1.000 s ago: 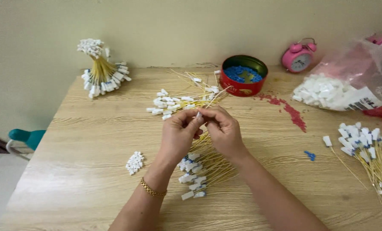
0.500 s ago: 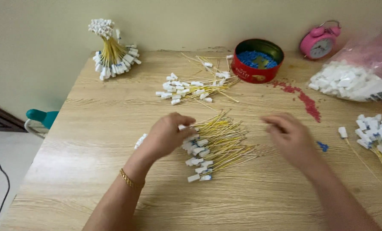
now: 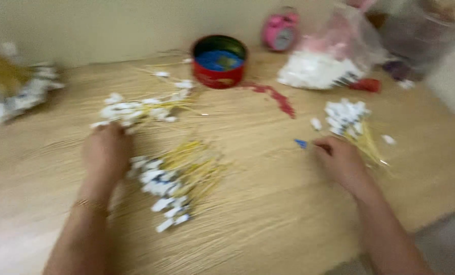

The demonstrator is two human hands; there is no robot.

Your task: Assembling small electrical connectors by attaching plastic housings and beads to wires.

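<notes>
The picture is blurred by motion. My left hand (image 3: 106,153) rests on the wooden table (image 3: 268,214), fingers curled, between two heaps of thin yellow sticks with white tips: a near heap (image 3: 179,178) to its right and a far heap (image 3: 140,108) just beyond it. My right hand (image 3: 339,160) lies far to the right, its fingertips touching the table beside a small blue piece (image 3: 301,143) and next to a third heap of white-tipped sticks (image 3: 352,125). Whether either hand holds a stick is hidden by the blur.
A red round tin with a blue inside (image 3: 219,61) stands at the back. A pink alarm clock (image 3: 281,31) and a clear bag of white pieces (image 3: 334,63) sit behind right. A red smear (image 3: 276,97) marks the table. A tied bundle of sticks (image 3: 10,84) lies far left.
My hands, together over the near heap a second ago, have parted. The right hand has reached out to the right heap; the left has moved up toward the far heap. The view has swung right.
</notes>
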